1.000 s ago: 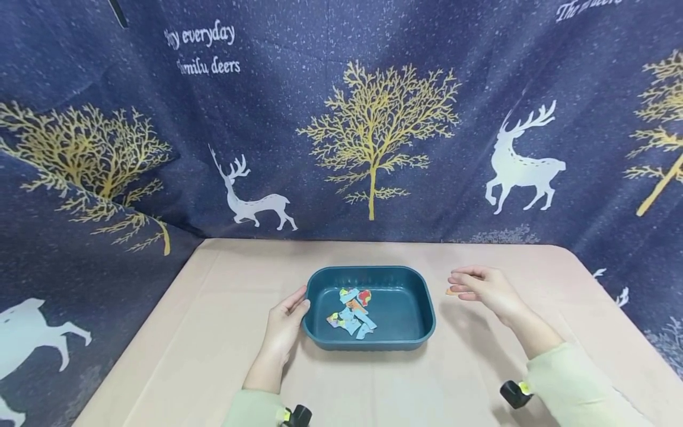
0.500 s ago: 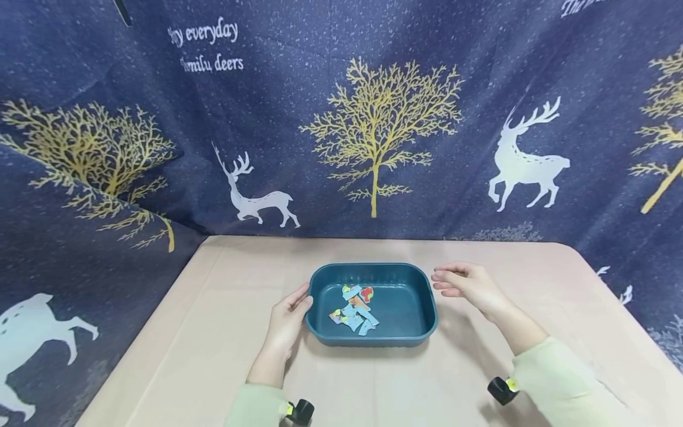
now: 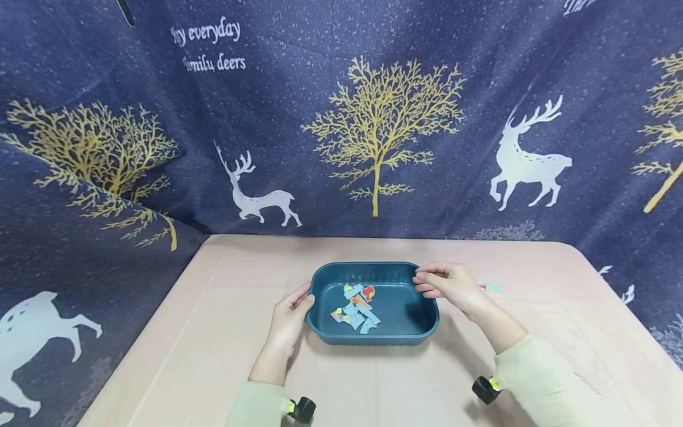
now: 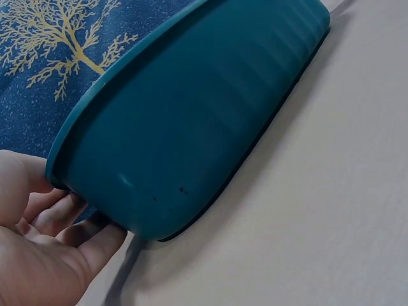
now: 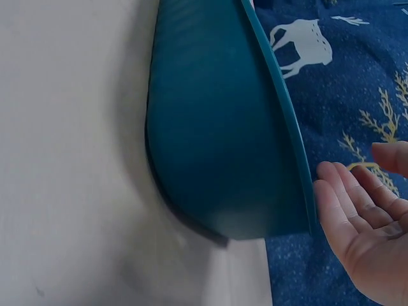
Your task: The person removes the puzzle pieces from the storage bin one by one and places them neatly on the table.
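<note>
A ribbed, rounded teal tray (image 3: 373,341) holds flat scraps (image 3: 352,320). The left hand (image 3: 287,317) pinches its left end; over its right, the right hand's (image 3: 453,286) fingers curve loosely, thumb apart. Beneath it: smooth table (image 3: 203,320); behind, deer-printed cloth (image 3: 299,89).

The right grip (image 3: 447,284) hides part of the container (image 3: 397,311) at its right rim, and part of a small red-and-mint piece (image 3: 492,288) right of the container; whether that grip holds anything cannot be told. Inside the container, overlapping scraps (image 3: 367,313) partly cover one another, their printing too small to make out. Both wrist views crop the container at the top and hide its inside behind its wall.
</note>
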`<state>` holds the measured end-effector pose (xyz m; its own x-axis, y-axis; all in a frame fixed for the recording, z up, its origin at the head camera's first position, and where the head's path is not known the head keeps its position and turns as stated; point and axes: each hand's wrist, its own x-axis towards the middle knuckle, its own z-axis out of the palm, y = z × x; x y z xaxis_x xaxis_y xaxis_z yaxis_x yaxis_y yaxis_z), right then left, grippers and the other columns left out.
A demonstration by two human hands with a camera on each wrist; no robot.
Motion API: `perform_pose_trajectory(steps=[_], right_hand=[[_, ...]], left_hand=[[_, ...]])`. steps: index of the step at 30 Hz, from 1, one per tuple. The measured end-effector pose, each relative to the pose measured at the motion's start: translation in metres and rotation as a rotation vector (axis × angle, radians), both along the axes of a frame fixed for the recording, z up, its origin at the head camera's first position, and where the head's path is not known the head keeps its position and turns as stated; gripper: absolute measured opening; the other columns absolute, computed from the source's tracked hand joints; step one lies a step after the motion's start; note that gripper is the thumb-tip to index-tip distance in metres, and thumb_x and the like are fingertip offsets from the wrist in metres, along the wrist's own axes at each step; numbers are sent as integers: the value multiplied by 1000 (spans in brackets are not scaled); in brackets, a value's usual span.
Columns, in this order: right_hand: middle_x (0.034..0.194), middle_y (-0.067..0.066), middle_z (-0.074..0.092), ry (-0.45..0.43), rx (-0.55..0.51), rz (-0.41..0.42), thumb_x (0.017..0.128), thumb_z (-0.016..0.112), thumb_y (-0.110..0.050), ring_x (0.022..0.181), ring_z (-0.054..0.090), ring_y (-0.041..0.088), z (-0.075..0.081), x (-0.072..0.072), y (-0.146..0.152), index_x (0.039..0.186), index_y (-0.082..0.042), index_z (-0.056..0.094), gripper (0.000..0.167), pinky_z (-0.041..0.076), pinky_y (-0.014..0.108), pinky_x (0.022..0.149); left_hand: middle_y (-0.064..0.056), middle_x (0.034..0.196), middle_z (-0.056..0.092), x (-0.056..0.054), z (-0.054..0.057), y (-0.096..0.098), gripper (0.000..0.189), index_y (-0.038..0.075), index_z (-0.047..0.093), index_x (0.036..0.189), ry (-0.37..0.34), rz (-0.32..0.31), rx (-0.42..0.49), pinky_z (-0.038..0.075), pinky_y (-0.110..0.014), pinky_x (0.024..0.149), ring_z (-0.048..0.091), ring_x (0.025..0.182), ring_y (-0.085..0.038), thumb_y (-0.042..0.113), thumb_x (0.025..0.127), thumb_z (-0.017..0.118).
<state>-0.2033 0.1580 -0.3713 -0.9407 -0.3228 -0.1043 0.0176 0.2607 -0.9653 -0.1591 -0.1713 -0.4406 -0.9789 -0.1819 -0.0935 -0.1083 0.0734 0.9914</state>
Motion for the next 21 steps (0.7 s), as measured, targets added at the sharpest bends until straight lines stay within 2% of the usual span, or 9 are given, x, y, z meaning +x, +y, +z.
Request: perform_pose_trajectory(steps=[11, 13, 21], right_hand=[[118, 30, 61, 9, 27, 40, 95, 56, -20, 100, 67, 33, -4, -8, -21, 125, 13, 49, 45, 60, 32, 82], [117, 29, 62, 6, 24, 46, 95, 56, -20, 101, 66, 35, -6, -7, -26, 124, 12, 51, 44, 60, 31, 81], [112, 26, 64, 7, 28, 56, 90, 63, -22, 95, 69, 30, -12, 2, -47, 118, 8, 56, 42, 61, 35, 80]], left_hand=[[-12, 138, 53, -9, 4, 3, 42, 10, 50, 136, 10, -1, -3, 45, -29, 103, 49, 129, -26, 18, 95, 54], [-13, 139, 52, -8, 3, 2, 42, 10, 50, 136, 8, -6, -6, 44, -30, 105, 49, 129, -27, 18, 95, 54], [-15, 137, 53, 1, 1, 0, 42, 8, 49, 136, -6, 0, -9, 46, -31, 103, 50, 128, -29, 16, 95, 53]])
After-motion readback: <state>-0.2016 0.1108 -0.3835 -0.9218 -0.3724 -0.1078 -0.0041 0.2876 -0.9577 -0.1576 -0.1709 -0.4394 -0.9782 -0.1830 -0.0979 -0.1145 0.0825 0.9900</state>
